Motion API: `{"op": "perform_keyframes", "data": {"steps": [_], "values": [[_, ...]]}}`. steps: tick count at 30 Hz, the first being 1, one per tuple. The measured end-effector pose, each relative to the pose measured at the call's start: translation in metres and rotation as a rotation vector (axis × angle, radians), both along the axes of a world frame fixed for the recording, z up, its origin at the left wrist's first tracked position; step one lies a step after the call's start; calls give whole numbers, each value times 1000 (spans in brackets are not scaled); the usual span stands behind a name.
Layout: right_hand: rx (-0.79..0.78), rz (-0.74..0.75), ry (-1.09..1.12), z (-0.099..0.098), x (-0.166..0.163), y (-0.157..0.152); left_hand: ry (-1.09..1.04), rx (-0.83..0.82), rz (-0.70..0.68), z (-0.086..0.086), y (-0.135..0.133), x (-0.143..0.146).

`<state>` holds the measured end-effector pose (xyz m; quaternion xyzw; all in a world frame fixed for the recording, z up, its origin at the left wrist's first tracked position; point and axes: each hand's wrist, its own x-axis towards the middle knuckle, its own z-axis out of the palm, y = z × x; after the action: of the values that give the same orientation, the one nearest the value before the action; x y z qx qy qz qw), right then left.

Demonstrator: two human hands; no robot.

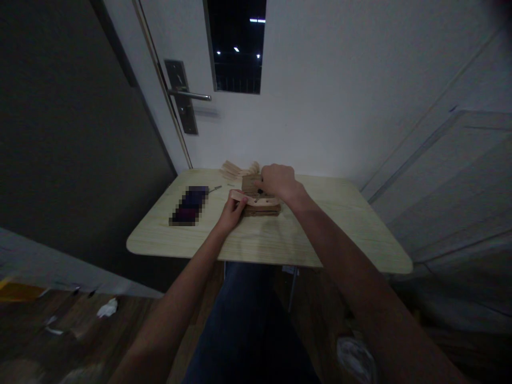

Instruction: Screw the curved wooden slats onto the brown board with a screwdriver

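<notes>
My left hand [232,209] grips the left end of a pale, curved wooden piece [262,202] with dark holes along it. The piece rests on a brown, layered block [262,211] on the table. Just above it, my right hand [279,179] is closed in a fist, with a small dark tip [260,191] showing beneath the fingers. What the fist holds is mostly hidden. Behind the curved piece sits a flat brown piece [250,183], partly covered by my right hand. Several more pale wooden pieces [236,169] lie at the table's back edge.
A blurred-out dark rectangle [190,205] lies on the left of the pale table [340,234], with a thin metal tool [215,189] beside it. A white door [320,106] with a metal handle [190,95] stands right behind the table. My legs [244,320] are below its front edge.
</notes>
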<state>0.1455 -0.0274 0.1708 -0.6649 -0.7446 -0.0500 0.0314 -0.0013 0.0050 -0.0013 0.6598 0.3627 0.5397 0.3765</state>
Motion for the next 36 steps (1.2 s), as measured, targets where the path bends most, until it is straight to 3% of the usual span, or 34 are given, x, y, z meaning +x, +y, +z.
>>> {"op": "perform_keyframes", "data": {"steps": [5, 11, 22, 31, 36], "values": [[10, 69, 70, 1, 1, -3, 45, 23, 19, 1, 0, -1], [-104, 176, 109, 6, 2, -4, 39, 35, 19, 3, -2, -1], [-122, 171, 55, 12, -8, -1, 29, 10, 33, 1, -1, 0], [-86, 60, -58, 13, -16, 6, 2, -16, 10, 1, -1, 1], [-60, 137, -35, 7, -14, 2, -8, -8, -5, 2, -1, 1]]}}
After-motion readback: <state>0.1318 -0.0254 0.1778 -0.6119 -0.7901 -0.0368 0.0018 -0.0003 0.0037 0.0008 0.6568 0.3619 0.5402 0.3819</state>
